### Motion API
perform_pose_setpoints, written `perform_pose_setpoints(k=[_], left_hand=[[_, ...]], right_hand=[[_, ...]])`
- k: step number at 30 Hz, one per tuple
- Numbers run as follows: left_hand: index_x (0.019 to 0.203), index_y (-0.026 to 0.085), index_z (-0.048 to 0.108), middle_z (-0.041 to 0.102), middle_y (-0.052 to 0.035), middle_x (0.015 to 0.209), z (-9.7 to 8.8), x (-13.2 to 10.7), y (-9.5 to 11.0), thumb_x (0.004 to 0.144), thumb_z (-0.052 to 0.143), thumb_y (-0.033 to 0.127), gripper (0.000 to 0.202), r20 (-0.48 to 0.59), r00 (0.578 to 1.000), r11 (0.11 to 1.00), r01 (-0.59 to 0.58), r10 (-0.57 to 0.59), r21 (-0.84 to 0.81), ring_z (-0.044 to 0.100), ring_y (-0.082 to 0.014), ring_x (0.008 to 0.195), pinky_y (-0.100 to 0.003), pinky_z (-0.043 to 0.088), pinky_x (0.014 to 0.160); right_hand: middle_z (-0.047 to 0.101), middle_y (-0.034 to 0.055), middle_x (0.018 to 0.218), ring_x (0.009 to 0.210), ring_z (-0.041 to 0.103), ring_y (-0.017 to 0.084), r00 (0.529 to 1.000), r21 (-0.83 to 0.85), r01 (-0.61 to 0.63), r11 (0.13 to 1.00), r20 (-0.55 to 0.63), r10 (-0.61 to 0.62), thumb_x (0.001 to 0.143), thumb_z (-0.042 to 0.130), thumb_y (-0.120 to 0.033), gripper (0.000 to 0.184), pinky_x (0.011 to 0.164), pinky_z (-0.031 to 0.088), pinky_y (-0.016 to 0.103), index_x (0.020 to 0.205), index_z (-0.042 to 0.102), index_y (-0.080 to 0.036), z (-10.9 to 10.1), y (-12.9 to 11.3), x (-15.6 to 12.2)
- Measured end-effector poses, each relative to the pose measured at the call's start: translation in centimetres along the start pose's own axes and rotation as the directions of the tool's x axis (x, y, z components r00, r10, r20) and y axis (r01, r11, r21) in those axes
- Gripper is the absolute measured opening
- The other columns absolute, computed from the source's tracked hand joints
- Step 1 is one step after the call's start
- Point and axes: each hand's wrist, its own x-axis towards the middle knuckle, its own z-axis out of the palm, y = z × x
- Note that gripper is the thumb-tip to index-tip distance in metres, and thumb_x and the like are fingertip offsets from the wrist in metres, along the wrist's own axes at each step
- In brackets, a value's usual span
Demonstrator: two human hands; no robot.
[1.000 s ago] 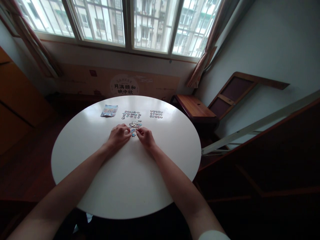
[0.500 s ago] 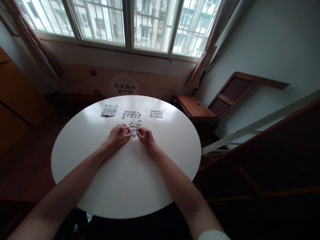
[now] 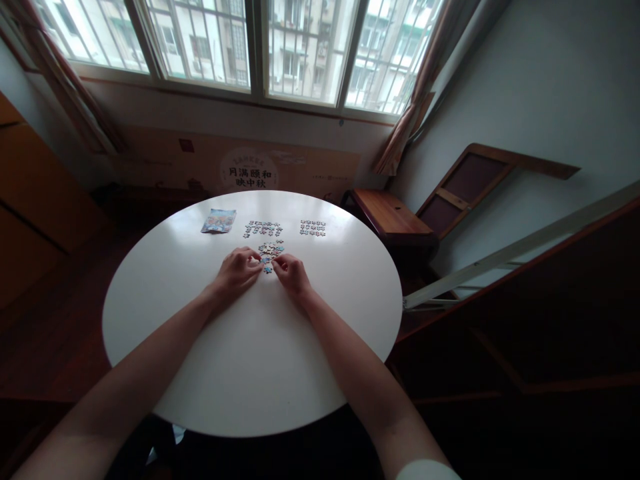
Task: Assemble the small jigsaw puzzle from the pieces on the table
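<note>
Both hands meet over small jigsaw puzzle pieces near the middle of a round white table. My left hand is closed, thumb and fingertips pinched at a bluish puzzle piece. Close by on the other side, my right hand is also closed in a pinch at the same spot; what its fingertips hold is too small to make out. Just below the fingertips lies a blue puzzle piece. Directly beyond the hands is a loose heap of puzzle pieces.
Farther back, puzzle pieces lie in rows in a left group and a right group. A printed packet rests at the table's back left. A wooden bench stands beyond the right edge, below the window.
Both hands stay at almost the same place, with only a slight shift at the fingertips. The rows, heap and packet have not moved.
</note>
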Motion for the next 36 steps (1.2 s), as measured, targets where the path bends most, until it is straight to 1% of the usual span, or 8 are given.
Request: perform_pose_setpoints(k=[3,6,9,12,18,23,28,36], left_hand=[[0.088,0.021,0.068,0.067,-0.0050,0.091,0.0,0.0,0.0,0.076,0.059,0.040,0.024,-0.042,0.999,0.997,0.016,-0.019,-0.072,0.062,-0.0203,0.083,-0.030,0.048,0.073],[0.088,0.021,0.067,0.069,-0.0036,0.091,0.0,0.1,0.0,0.076,0.060,0.040,0.023,-0.040,0.997,0.994,0.058,-0.062,-0.097,0.064,-0.0187,0.078,-0.028,0.048,0.068],[0.089,0.021,0.066,0.070,-0.0029,0.090,0.1,0.0,-0.1,0.075,0.061,0.040,0.023,-0.016,0.996,0.992,0.091,-0.093,-0.089,0.065,-0.0182,0.074,-0.028,0.048,0.065],[0.088,0.022,0.066,0.070,-0.0030,0.091,0.1,0.1,-0.2,0.075,0.061,0.040,0.023,-0.008,0.996,0.992,0.093,-0.094,-0.087,0.065,-0.0179,0.072,-0.027,0.048,0.065],[0.088,0.021,0.066,0.070,-0.0032,0.091,0.1,0.1,-0.1,0.076,0.060,0.040,0.023,-0.019,0.997,0.993,0.073,-0.075,-0.091,0.065,-0.0173,0.072,-0.027,0.048,0.064],[0.088,0.019,0.066,0.068,-0.0038,0.089,0.4,0.0,-0.2,0.077,0.060,0.039,0.023,-0.034,0.999,0.982,-0.025,0.019,-0.188,0.063,-0.0159,0.068,-0.026,0.049,0.062],[0.088,0.019,0.066,0.066,-0.0032,0.087,1.0,-0.2,-0.2,0.079,0.060,0.033,0.018,-0.009,0.985,0.950,-0.167,0.171,-0.263,0.062,-0.0140,0.068,-0.024,0.050,0.062],[0.090,0.019,0.066,0.065,-0.0035,0.087,1.1,-0.3,-0.2,0.080,0.059,0.029,0.016,-0.006,0.977,0.934,-0.204,0.212,-0.292,0.062,-0.0134,0.068,-0.023,0.050,0.061]], right_hand=[[0.065,0.0019,0.081,0.065,0.056,0.011,1.000,-0.040,-0.018,0.999,0.005,0.019,0.084,0.055,-0.022,0.014,0.068,0.045,0.022,0.080,0.069,-0.018,0.0,-0.1,-0.1],[0.064,0.0018,0.081,0.068,0.056,0.012,0.999,-0.120,0.016,0.993,0.047,-0.010,0.083,0.057,-0.024,0.015,0.070,0.043,0.024,0.081,0.071,-0.020,-0.1,-0.3,-0.2],[0.064,0.0028,0.086,0.079,0.056,0.015,0.992,-0.203,0.080,0.976,0.112,-0.058,0.082,0.061,-0.027,0.013,0.078,0.041,0.029,0.082,0.074,-0.023,-0.2,-0.6,-0.4],[0.064,0.0041,0.091,0.089,0.053,0.019,0.988,-0.251,0.096,0.963,0.143,-0.061,0.082,0.064,-0.031,0.013,0.084,0.039,0.033,0.082,0.075,-0.026,-0.2,-0.7,-0.5],[0.061,0.0071,0.093,0.090,0.050,0.021,0.997,-0.308,0.034,0.951,0.074,-0.012,0.083,0.062,-0.027,0.016,0.084,0.040,0.034,0.092,0.074,-0.024,0.0,-0.3,-0.5],[0.062,0.0063,0.095,0.090,0.054,0.019,1.000,-0.248,-0.021,0.968,0.005,0.023,0.084,0.060,-0.026,0.023,0.087,0.042,0.033,0.105,0.069,-0.021,-0.1,-0.3,-0.3],[0.063,0.0045,0.090,0.083,0.058,0.016,0.999,-0.175,-0.034,0.984,-0.007,0.033,0.086,0.056,-0.023,0.016,0.083,0.044,0.029,0.094,0.069,-0.019,-0.2,-0.3,0.0],[0.064,0.0028,0.089,0.078,0.059,0.014,1.000,-0.156,-0.015,0.988,-0.002,0.014,0.084,0.059,-0.021,0.011,0.078,0.045,0.027,0.089,0.069,-0.021,-0.2,-0.1,-0.2]])
